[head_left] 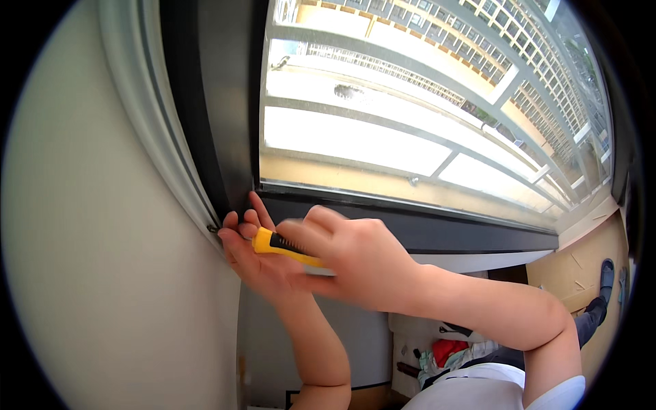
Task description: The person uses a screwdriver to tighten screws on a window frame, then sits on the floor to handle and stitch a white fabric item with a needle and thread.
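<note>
My right hand [355, 256], slightly smeared by motion, is wrapped round the handle of a yellow and black screwdriver [263, 240] that points left. Just beyond the handle's front end is my left hand [256, 263], palm turned up. Its thumb and fingertips are curled together by the lower left corner of the dark window frame [229, 102], one finger stretched up along it. Whatever those fingertips pinch is hidden. A small dark fitting [212, 229] shows beside them, at the edge of the pale grey side strip [147, 82]. The screwdriver's tip is mostly covered by the left fingers.
A pale wall [96, 239] rises close on the left. Behind the glass are metal railings [355, 113] and buildings. Below lie a red cloth [449, 353] and other fabric. My leg and a dark slipper [607, 273] show at the right, on a light brown floor [553, 273].
</note>
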`<action>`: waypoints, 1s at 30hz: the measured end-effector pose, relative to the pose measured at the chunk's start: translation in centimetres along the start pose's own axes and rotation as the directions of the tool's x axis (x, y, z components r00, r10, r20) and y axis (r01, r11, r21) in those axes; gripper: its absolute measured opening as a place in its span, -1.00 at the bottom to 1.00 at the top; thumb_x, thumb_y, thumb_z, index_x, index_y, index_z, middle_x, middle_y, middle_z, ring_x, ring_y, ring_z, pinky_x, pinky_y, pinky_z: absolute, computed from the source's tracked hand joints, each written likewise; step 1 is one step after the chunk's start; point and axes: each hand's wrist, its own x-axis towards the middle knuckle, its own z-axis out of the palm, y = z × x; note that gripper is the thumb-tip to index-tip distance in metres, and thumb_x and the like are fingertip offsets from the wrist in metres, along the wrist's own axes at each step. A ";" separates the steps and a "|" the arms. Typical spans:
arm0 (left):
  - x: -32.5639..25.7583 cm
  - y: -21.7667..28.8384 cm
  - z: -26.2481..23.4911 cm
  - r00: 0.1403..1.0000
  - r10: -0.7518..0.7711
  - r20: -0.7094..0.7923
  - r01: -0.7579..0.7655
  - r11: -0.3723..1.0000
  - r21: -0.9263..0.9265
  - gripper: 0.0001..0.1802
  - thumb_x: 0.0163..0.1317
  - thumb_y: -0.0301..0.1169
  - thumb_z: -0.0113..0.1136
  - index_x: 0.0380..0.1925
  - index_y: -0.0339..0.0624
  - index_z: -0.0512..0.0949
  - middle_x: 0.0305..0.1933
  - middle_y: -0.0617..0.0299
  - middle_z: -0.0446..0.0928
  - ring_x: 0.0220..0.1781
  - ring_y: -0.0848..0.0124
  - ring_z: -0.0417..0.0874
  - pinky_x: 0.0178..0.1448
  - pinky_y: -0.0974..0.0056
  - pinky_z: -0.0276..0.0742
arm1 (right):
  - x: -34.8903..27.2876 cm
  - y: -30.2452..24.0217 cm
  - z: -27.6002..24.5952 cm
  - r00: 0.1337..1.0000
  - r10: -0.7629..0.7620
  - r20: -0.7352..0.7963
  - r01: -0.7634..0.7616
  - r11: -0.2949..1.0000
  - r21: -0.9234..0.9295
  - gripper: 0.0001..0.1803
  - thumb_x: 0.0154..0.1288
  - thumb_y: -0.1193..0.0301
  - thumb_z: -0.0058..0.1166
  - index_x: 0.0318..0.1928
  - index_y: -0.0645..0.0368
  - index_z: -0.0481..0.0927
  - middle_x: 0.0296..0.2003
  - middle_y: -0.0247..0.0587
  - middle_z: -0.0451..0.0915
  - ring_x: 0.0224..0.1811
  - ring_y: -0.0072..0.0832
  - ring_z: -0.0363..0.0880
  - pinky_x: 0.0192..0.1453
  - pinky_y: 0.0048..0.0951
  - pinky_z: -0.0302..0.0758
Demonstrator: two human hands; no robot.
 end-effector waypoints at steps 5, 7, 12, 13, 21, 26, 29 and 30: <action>-0.1 0.4 0.4 0.999 -0.043 0.011 0.043 0.999 -0.012 -0.71 0.57 -0.17 -0.01 -0.14 -0.14 0.57 -0.44 0.37 0.70 -0.16 0.44 0.77 0.57 0.04 0.34 | 1.3 0.1 -1.2 0.671 0.240 0.702 -0.740 0.153 0.655 -0.65 0.36 0.26 0.24 0.01 0.24 0.58 -0.49 -0.23 0.52 -0.54 -0.58 0.48 -0.40 -0.49 0.43; -0.1 0.7 -0.1 0.997 -0.059 0.043 0.060 0.998 -0.027 -0.73 0.56 -0.19 0.01 -0.09 -0.14 0.55 -0.41 0.37 0.70 -0.13 0.44 0.77 0.57 0.03 0.33 | 0.6 -0.2 -0.3 0.944 0.216 0.250 -0.325 0.744 0.583 -0.66 0.39 0.24 0.21 -0.01 0.24 0.59 -0.51 -0.25 0.49 -0.52 -0.56 0.48 -0.39 -0.47 0.42; 0.2 0.2 0.5 0.999 -0.053 0.008 0.053 0.999 0.008 -0.65 0.49 -0.15 0.13 -0.10 -0.26 0.57 -0.42 0.29 0.68 -0.18 0.42 0.75 0.53 0.02 0.39 | 1.7 -1.4 -2.1 0.913 0.263 0.311 -0.367 0.864 0.344 -0.66 0.49 0.18 0.11 -0.07 0.24 0.60 -0.53 -0.34 0.40 -0.59 -0.63 0.37 -0.50 -0.50 0.34; 0.2 0.4 0.5 0.998 -0.051 -0.023 0.051 0.999 0.017 -0.63 0.48 -0.13 0.14 -0.10 -0.26 0.57 -0.41 0.28 0.68 -0.18 0.41 0.75 0.53 0.02 0.39 | 2.3 -1.2 -2.7 0.635 0.270 0.723 -0.770 0.156 0.618 -0.65 0.52 0.17 0.07 -0.12 0.27 0.60 -0.51 -0.41 0.44 -0.63 -0.70 0.27 -0.57 -0.57 0.22; -0.2 2.7 1.7 0.936 -0.351 -0.032 0.324 0.892 -0.316 -0.59 0.43 -0.09 0.21 0.03 -0.20 0.63 -0.10 0.28 0.74 -0.07 0.42 0.75 0.18 0.26 0.67 | -4.4 -1.1 -4.9 0.781 0.248 0.574 -0.610 0.502 0.613 -0.69 0.56 0.18 0.05 -0.01 0.18 0.59 -0.46 -0.48 0.47 -0.52 -0.79 0.34 -0.49 -0.67 0.25; -0.7 4.4 2.6 0.868 -0.477 -0.137 0.373 0.810 -0.453 -0.66 0.39 -0.21 0.29 0.03 -0.18 0.63 -0.24 0.32 0.74 -0.24 0.55 0.74 -0.02 0.36 0.72 | -15.0 1.0 -7.8 0.572 0.477 0.668 -0.817 0.257 0.516 -0.66 0.56 0.13 0.05 0.00 0.14 0.61 -0.47 -0.49 0.45 -0.52 -0.80 0.31 -0.47 -0.71 0.21; -0.4 3.5 5.4 0.845 -0.508 -0.167 0.371 0.782 -0.501 -0.69 0.38 -0.24 0.31 0.01 -0.16 0.64 -0.36 0.40 0.69 -0.35 0.63 0.68 -0.17 0.44 0.66 | -24.4 1.2 -12.2 0.423 0.775 0.470 -0.854 0.168 0.492 -0.69 0.55 0.18 0.06 -0.01 0.16 0.63 -0.46 -0.47 0.46 -0.51 -0.80 0.33 -0.47 -0.73 0.21; -0.9 4.3 4.4 0.838 -0.491 -0.236 0.346 0.815 -0.465 -0.70 0.38 -0.24 0.30 0.00 -0.16 0.64 -0.38 0.42 0.67 -0.39 0.64 0.66 -0.22 0.45 0.64 | -27.7 2.6 -12.3 0.353 0.801 0.483 -0.864 0.081 0.497 -0.70 0.55 0.20 0.07 -0.02 0.17 0.63 -0.46 -0.46 0.47 -0.51 -0.79 0.33 -0.47 -0.73 0.22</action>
